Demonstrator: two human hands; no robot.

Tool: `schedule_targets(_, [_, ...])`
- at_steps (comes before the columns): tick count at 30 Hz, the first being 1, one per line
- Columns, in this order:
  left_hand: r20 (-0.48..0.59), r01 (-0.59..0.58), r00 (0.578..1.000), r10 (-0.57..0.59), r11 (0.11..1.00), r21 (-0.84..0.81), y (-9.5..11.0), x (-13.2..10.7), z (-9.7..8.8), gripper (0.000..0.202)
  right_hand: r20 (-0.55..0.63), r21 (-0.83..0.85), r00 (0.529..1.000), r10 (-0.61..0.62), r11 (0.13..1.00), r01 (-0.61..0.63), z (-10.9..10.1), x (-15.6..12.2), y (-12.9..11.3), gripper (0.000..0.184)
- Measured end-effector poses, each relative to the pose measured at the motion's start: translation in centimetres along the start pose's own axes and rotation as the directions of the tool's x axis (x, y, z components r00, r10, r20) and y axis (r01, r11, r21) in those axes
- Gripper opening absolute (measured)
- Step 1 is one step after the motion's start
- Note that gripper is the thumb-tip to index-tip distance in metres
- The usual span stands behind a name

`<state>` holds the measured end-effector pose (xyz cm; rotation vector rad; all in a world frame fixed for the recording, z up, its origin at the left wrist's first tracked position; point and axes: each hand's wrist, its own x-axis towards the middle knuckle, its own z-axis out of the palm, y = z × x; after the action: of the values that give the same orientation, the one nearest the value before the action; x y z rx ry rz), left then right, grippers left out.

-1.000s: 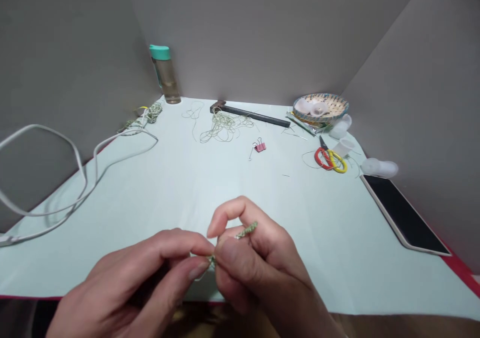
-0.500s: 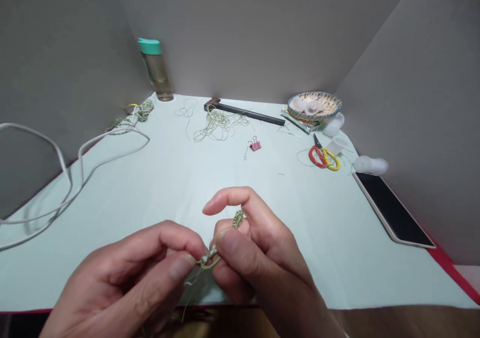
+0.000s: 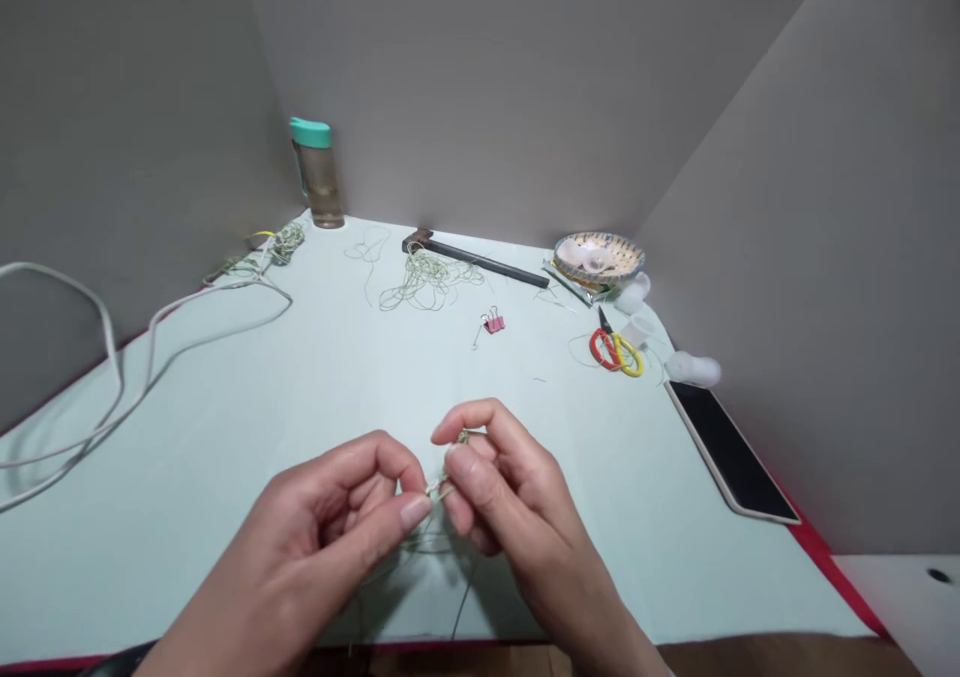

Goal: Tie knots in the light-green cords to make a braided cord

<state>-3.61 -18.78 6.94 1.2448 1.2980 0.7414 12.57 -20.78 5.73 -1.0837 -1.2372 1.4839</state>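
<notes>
A small piece of knotted green cord (image 3: 435,485) spans the gap between my two hands above the near part of the table. My left hand (image 3: 330,527) pinches its left end between thumb and index finger. Thumb and curled fingers of my right hand (image 3: 502,497) grip the other end, and a bit of the knotted braid shows above that thumb. Thin loose strands (image 3: 463,602) hang below the hands toward the table's near edge. Much of the cord is hidden by the fingers.
Beyond my hands lie a pink binder clip (image 3: 493,323), a tangle of green cord (image 3: 424,282) and a hammer (image 3: 480,262). To the right are scissors (image 3: 616,351), a woven basket (image 3: 637,257) and a tablet (image 3: 731,452). White cables (image 3: 154,357) and a bottle (image 3: 321,182) stand left.
Both hands have moved a little away from me with the cord, and my right index finger has curled in closer to the thumb. The camera view has shifted.
</notes>
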Motion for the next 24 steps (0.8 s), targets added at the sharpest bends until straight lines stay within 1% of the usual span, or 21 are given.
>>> schedule_targets(3, [0.044, -0.064, 0.997, 0.064, 0.998, 0.008, 0.0, 0.6, 0.6, 0.041, -0.091, -0.127, 0.995, -0.042, 0.991, 0.030, -1.0, 0.1, 0.4, 0.023])
schedule_targets(6, [0.147, -0.089, 0.985, 0.090, 0.996, -0.009, -0.2, 0.7, 1.5, 0.036, -0.155, -0.190, 0.984, -0.085, 0.980, 0.054, -1.9, -0.1, 0.6, 0.021])
schedule_targets(9, [0.240, -0.089, 0.967, 0.089, 0.996, -0.014, -0.5, 0.7, 2.2, 0.030, -0.171, -0.218, 0.980, -0.106, 0.974, 0.067, -2.6, -0.3, 0.8, 0.018])
schedule_targets(13, [0.295, -0.078, 0.952, 0.074, 0.997, 0.001, -0.9, 0.9, 2.5, 0.027, -0.171, -0.181, 0.982, -0.082, 0.982, 0.050, -3.1, -0.5, 1.3, 0.020])
schedule_targets(16, [0.296, -0.085, 0.952, 0.074, 0.996, 0.024, -0.8, 1.0, 2.3, 0.026, -0.157, -0.118, 0.986, -0.057, 0.992, 0.038, -3.4, -0.5, 1.6, 0.024])
schedule_targets(19, [0.273, -0.129, 0.956, 0.110, 0.990, 0.052, -0.2, 1.3, 2.1, 0.027, -0.138, -0.081, 0.989, -0.055, 0.996, 0.044, -3.7, -0.3, 1.5, 0.024])
schedule_targets(21, [0.257, -0.168, 0.956, 0.143, 0.983, 0.078, 0.4, 2.0, 2.0, 0.026, -0.141, -0.083, 0.987, -0.078, 0.994, 0.067, -4.0, 0.2, 1.2, 0.022])
schedule_targets(24, [0.235, -0.218, 0.954, 0.188, 0.970, 0.111, 1.3, 4.0, 2.2, 0.022, -0.169, -0.118, 0.976, -0.136, 0.986, 0.117, -4.8, 1.8, 0.7, 0.019])
